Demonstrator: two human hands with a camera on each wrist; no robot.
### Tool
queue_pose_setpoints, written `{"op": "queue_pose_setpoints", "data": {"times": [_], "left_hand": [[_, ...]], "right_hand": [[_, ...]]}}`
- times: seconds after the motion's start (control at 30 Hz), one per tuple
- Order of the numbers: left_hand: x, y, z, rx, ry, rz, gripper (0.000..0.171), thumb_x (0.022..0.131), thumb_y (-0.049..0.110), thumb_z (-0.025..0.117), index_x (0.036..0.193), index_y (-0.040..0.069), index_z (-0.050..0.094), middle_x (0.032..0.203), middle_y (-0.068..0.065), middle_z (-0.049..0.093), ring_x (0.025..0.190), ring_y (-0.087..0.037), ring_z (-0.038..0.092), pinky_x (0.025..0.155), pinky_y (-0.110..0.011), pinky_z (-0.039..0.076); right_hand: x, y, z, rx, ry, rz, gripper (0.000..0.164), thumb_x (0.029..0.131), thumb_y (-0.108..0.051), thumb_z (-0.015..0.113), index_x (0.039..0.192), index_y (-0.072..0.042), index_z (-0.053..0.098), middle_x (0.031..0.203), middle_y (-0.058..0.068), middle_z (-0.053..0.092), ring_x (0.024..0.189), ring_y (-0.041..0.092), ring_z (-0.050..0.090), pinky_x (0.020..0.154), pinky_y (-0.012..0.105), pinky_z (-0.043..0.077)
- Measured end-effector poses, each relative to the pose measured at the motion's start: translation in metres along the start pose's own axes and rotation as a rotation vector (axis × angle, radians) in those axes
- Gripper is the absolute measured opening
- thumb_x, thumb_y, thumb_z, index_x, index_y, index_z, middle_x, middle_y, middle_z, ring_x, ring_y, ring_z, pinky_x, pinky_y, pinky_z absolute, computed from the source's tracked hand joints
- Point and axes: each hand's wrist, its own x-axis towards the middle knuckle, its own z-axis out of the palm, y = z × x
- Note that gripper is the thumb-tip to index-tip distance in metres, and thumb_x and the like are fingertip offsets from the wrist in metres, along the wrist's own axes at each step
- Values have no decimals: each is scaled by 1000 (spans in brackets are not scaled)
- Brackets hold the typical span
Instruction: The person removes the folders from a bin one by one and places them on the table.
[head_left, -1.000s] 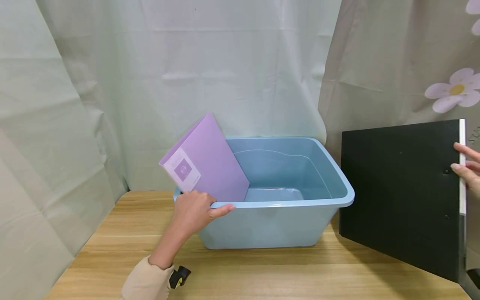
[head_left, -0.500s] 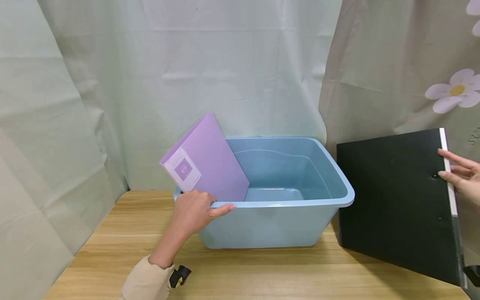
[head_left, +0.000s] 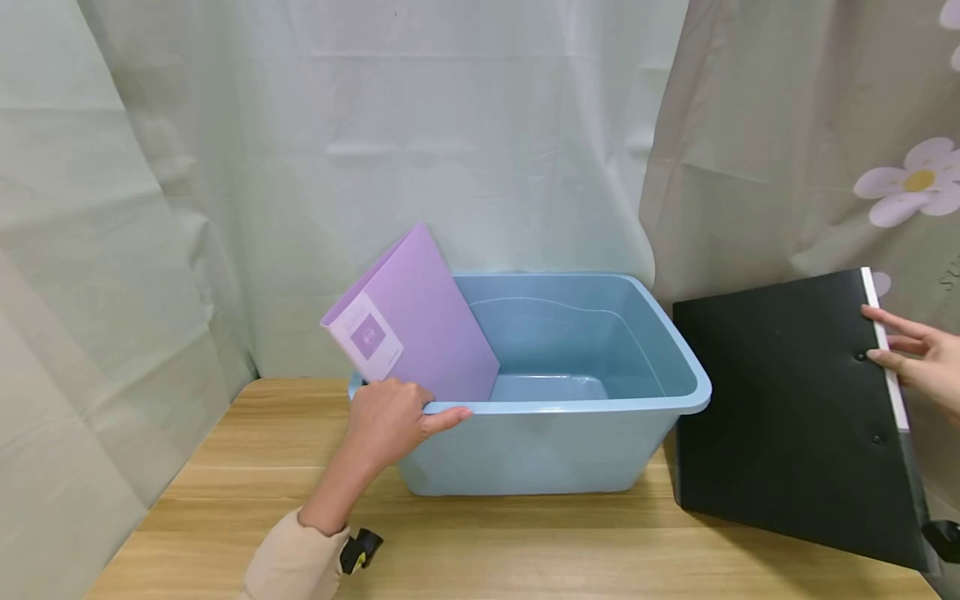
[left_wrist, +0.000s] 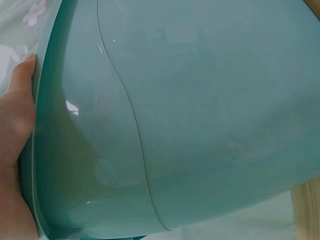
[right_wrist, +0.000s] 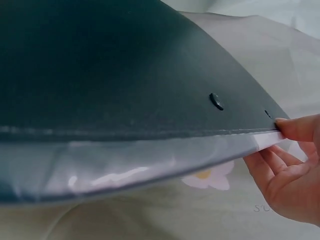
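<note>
A light blue plastic tub (head_left: 540, 450) stands upright on the wooden table. My left hand (head_left: 386, 421) grips its front rim near the left corner, thumb lying along the rim; the other fingers are mostly hidden. Inside the tub's left end leans a purple folder (head_left: 442, 333) with a white label, tilted and sticking out above the rim. At the right, my right hand (head_left: 922, 354) pinches the white-labelled spine of a black binder (head_left: 787, 417) between thumb and fingers. In the right wrist view the thumb presses the cover's edge, with fingers (right_wrist: 270, 167) beneath the spine. Whether the binder touches the table is unclear.
Pale cloth (head_left: 487, 150) hangs behind the table (head_left: 247, 500), and a flowered curtain (head_left: 757, 167) hangs at the right. The binder stands close beside the tub's right end, which overlaps its left edge in the head view.
My right hand has moved left and slightly down, bringing the black binder's spine lower and nearer the tub. My left hand, the tub and the purple folder have stayed put.
</note>
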Motion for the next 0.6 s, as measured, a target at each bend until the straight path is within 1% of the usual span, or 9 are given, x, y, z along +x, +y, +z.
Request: {"op": "queue_pose_setpoints", "data": {"times": [0.13,0.23,0.3,0.37,0.4,0.47,0.53,0.57,0.6], "left_hand": [[0,0,0,-1,-7,-3,65,74,70,51,46,19,22,47,8,10,43,-7,10,42,-22,8],[0,1,0,-1,-6,-4,65,74,69,52,47,19,22,47,8,10,44,-7,10,42,-22,8],[0,1,0,-1,-6,-4,65,74,69,53,47,19,22,47,8,10,44,-7,10,42,-22,8],[0,1,-1,-3,-8,-6,65,74,68,54,47,19,22,47,8,10,44,-7,10,42,-22,8],[0,1,0,-4,-9,-6,65,74,68,54,47,19,22,47,8,10,44,-7,10,42,-22,8],[-1,1,0,-4,-12,-7,65,73,67,55,47,19,21,47,8,10,44,-7,10,42,-22,8],[-1,1,0,-2,-11,-7,65,73,67,56,47,19,21,47,8,10,44,-7,10,42,-22,8],[-1,1,0,0,-11,-7,65,73,66,56,47,19,21,47,8,10,44,-7,10,42,-22,8],[-1,1,0,2,-9,-5,65,73,66,57,47,19,21,47,8,10,44,-7,10,42,-22,8]], "right_hand": [[-1,0,3,-165,0,44,62,90,-7,55,142,-32,30,89,-33,52,64,2,62,50,25,50],[-1,3,7,-332,17,80,62,91,-15,54,141,-39,26,105,-4,63,65,-10,54,51,22,49],[0,5,8,-403,25,99,62,91,-18,54,141,-40,24,121,23,54,68,-16,46,52,20,47],[-1,5,10,-434,22,108,63,91,-21,54,141,-41,22,124,44,36,70,-19,42,52,19,46],[-1,5,10,-430,22,110,63,91,-21,55,141,-41,23,122,36,46,70,-18,43,52,19,47],[-4,1,11,-409,22,112,64,89,-19,57,140,-43,25,109,8,63,69,-16,46,52,19,47],[-9,-9,14,-380,15,116,66,88,-16,58,138,-45,26,89,-20,60,67,-12,50,52,20,47],[-11,-16,17,-357,6,112,67,88,-13,59,137,-46,28,84,-26,55,66,-10,52,52,20,47],[-15,-24,21,-348,-2,110,68,87,-10,58,136,-47,29,82,-25,56,65,-9,53,51,20,47]]}}
